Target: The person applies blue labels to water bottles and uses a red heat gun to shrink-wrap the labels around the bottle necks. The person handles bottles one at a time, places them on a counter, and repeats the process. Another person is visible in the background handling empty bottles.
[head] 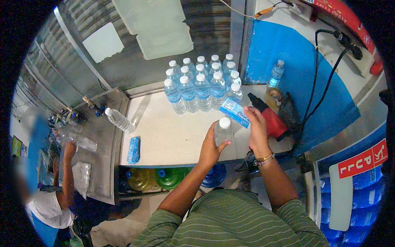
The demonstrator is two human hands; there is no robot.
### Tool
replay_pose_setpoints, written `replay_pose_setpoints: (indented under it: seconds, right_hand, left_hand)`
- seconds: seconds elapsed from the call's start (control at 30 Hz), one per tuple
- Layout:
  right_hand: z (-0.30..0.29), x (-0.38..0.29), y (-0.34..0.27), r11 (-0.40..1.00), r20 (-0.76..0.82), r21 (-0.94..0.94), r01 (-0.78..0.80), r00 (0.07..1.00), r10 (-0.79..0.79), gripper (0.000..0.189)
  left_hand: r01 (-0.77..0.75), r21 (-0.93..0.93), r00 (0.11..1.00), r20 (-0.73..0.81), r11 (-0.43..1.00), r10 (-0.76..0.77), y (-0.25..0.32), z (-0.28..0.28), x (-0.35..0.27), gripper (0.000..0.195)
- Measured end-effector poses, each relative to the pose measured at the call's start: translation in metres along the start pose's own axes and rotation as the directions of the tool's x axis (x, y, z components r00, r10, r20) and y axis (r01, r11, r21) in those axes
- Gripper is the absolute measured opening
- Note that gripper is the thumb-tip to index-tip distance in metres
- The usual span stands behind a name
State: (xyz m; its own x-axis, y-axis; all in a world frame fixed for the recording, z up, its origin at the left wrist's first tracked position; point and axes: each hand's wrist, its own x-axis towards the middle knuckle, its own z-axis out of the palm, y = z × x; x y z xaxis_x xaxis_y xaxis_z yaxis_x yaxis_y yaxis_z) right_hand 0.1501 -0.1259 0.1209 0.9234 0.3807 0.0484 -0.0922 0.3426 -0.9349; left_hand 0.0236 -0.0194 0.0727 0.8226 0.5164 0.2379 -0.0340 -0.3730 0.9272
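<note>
My left hand (213,146) is closed around a clear plastic bottle (223,131) with a white cap and no label on it. Between the thumb and fingers of my right hand (256,128) is a flat blue printed label sleeve (235,112), just above and to the right of that bottle. Beyond both hands, several capped bottles with blue labels (202,89) stand in rows. An unlabelled capped bottle (119,120) is at the table's left side. Near it lies a stack of blue label sleeves (133,150).
A red heat gun (273,123) and a tape roll (274,95) lie right of the white table (160,139). One labelled bottle (276,74) stands behind them. Black cables (316,80) hang at right. At left, another person's hand (70,150) is by a metal counter (105,173) with bottles.
</note>
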Motion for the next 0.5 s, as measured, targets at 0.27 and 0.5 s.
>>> replay_pose_setpoints:
  seconds: [0.27, 0.5]
  right_hand:
    - [0.002, 0.008, -0.011, 0.755, 0.276, -0.42, 0.504, 0.863, -0.423, 0.02]
    - [0.012, 0.001, -0.055, 0.664, 0.541, -0.46, 0.589, 0.779, -0.316, 0.02]
  left_hand:
    - [-0.373, -0.039, 0.911, -0.202, 0.927, 0.359, 0.031, -0.028, 0.037, 0.084]
    - [-0.136, -0.362, 0.991, -0.042, 0.922, 0.13, 0.053, -0.036, 0.054, 0.038]
